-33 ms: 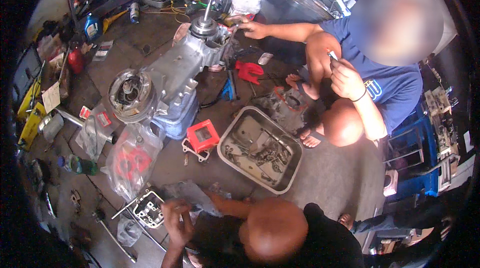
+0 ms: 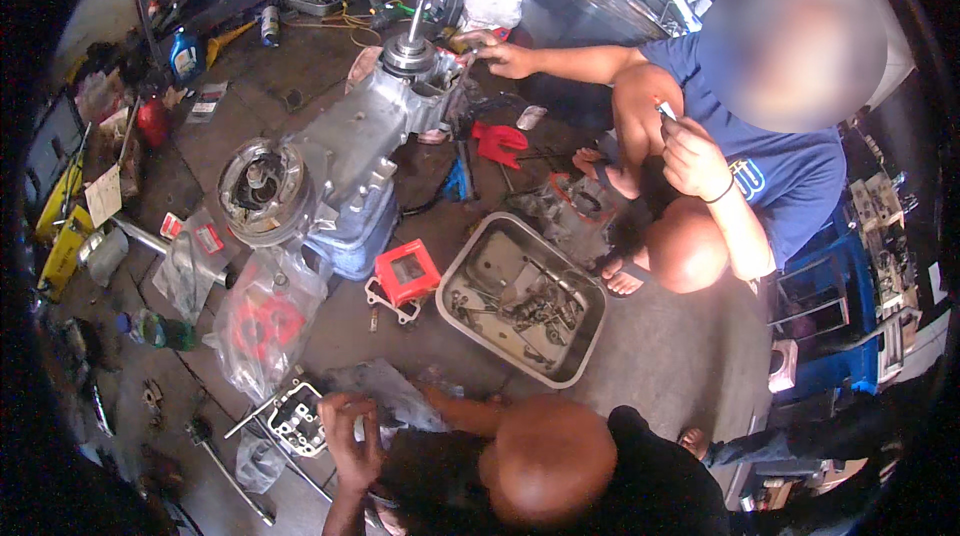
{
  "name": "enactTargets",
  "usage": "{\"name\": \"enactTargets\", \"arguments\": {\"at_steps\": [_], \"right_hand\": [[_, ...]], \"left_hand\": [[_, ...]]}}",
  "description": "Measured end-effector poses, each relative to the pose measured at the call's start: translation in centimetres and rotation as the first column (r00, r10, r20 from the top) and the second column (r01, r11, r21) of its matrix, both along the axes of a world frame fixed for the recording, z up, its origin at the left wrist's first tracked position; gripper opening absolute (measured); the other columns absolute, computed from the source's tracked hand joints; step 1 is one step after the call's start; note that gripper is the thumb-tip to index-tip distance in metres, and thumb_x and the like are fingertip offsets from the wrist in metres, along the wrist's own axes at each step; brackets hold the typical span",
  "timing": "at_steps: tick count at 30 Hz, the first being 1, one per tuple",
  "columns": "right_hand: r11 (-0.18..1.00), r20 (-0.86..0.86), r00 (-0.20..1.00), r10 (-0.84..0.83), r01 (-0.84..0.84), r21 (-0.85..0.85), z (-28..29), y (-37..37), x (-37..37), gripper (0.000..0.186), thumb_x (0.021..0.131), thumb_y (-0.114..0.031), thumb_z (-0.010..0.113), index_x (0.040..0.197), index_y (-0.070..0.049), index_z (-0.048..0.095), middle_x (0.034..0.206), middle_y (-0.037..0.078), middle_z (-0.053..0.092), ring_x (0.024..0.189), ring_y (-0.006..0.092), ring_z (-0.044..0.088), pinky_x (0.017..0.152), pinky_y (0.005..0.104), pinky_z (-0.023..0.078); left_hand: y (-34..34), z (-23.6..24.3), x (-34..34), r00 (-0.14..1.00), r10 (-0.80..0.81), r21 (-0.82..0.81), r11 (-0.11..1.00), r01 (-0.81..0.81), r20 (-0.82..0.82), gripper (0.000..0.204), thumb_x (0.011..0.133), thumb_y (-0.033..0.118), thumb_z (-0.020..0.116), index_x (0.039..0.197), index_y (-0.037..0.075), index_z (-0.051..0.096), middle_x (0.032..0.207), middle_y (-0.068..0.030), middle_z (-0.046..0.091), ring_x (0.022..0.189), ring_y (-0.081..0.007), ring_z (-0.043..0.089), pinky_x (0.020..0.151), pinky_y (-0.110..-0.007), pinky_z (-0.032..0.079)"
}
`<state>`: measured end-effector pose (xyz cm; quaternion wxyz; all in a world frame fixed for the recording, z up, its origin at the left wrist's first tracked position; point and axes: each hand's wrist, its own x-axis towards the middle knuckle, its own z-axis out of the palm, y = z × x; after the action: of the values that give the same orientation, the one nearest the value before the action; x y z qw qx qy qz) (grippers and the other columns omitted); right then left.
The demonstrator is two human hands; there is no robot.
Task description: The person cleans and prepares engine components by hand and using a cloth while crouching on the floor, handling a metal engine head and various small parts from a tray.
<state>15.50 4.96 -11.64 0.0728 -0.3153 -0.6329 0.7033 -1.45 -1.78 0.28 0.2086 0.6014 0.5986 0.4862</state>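
My left hand (image 2: pixel 352 436) is raised beside a metal cylinder head (image 2: pixel 298 420) on the floor. Its fingers are bent and apart, and I see nothing between them. What looks like my right hand (image 2: pixel 450 408) reaches left past a bare knee (image 2: pixel 548 458), next to a clear plastic sheet (image 2: pixel 385 386); its fingers are hidden. Close by lies a plastic bag (image 2: pixel 270 321) with red parts inside. Across from me, a co-worker in a blue shirt pinches a small object (image 2: pixel 666 112) in one hand. The co-worker's other hand (image 2: pixel 508 60) touches a large engine casing (image 2: pixel 360 126).
A grey metal tray (image 2: pixel 475 321) holds loose bolts and small parts. Left of it are a red box (image 2: pixel 407 272) and a flat gasket (image 2: pixel 393 304). The casing rests on a blue support (image 2: pixel 355 236). A red glove (image 2: pixel 498 143) and a green bottle (image 2: pixel 165 332) lie on the floor.
My left hand has shifted slightly beside the cylinder head, and its fingers show more sharply. The co-worker's hands and the engine casing stay in place.
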Motion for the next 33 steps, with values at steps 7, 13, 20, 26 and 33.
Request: {"name": "enactTargets", "arguments": {"at_steps": [7, 13, 20, 26, 33], "right_hand": [[0.998, -0.037, 0.999, -0.008, 0.006, -0.063, -0.7, 0.0, 0.2, 0.023, 0.093, -0.012, 0.06, 0.111, 0.001, 0.066, 0.096, 0.017, 0.07, 0.091, 0.0253, 0.066, 0.081, 0.0405, 0.051], [0.992, -0.056, 0.998, -0.034, 0.027, -0.124, -2.0, 0.1, 1.1, 0.023, 0.093, -0.011, 0.06, 0.111, 0.002, 0.066, 0.096, 0.017, 0.07, 0.091, 0.0249, 0.066, 0.081, 0.0402, 0.051], [0.986, -0.077, 0.996, -0.05, 0.037, -0.164, -4.6, 0.4, 1.3, 0.023, 0.093, -0.01, 0.06, 0.111, 0.002, 0.065, 0.097, 0.016, 0.07, 0.091, 0.0243, 0.066, 0.082, 0.0398, 0.05], [0.998, -0.08, 0.996, -0.028, 0.023, -0.056, -1.0, 1.0, 0.1, 0.024, 0.091, -0.008, 0.06, 0.111, 0.003, 0.065, 0.098, 0.014, 0.071, 0.091, 0.0238, 0.064, 0.084, 0.0382, 0.05], [0.957, 0.109, 0.993, -0.042, 0.008, 0.289, -3.2, 1.3, 1.7, 0.024, 0.092, -0.012, 0.06, 0.113, -0.001, 0.066, 0.106, 0.016, 0.069, 0.096, 0.0277, 0.065, 0.087, 0.0399, 0.051]], "left_hand": [[0.1, -2.0, -1.2, 0.983, -0.117, -0.016, 0.993, 0.116, -0.139, 0.022, 0.078, -0.003, 0.069, 0.098, 0.005, 0.066, 0.102, -0.0138, 0.063, 0.098, -0.0326, 0.058, 0.087, -0.044, 0.046], [0.0, -2.4, -2.1, 0.979, -0.165, -0.057, 0.986, 0.159, -0.123, 0.031, 0.072, 0.001, 0.076, 0.103, 0.005, 0.068, 0.103, -0.0105, 0.067, 0.097, -0.0318, 0.06, 0.087, -0.043, 0.047], [-0.2, -3.1, -2.6, 0.976, -0.175, -0.061, 0.984, 0.168, -0.128, 0.035, 0.069, 0.0, 0.078, 0.103, 0.007, 0.071, 0.103, -0.0096, 0.068, 0.095, -0.0305, 0.062, 0.083, -0.041, 0.051], [-0.9, -4.1, -2.5, 0.972, -0.131, 0.011, 0.991, 0.136, -0.193, 0.034, 0.07, -0.003, 0.075, 0.102, 0.006, 0.07, 0.102, -0.0098, 0.067, 0.094, -0.0307, 0.062, 0.084, -0.042, 0.05], [-1.6, -4.9, -1.5, 0.996, 0.022, -0.001, 1.0, -0.022, -0.091, 0.03, 0.073, -0.005, 0.072, 0.101, 0.004, 0.068, 0.095, -0.0136, 0.064, 0.09, -0.0319, 0.061, 0.082, -0.043, 0.049]]}}
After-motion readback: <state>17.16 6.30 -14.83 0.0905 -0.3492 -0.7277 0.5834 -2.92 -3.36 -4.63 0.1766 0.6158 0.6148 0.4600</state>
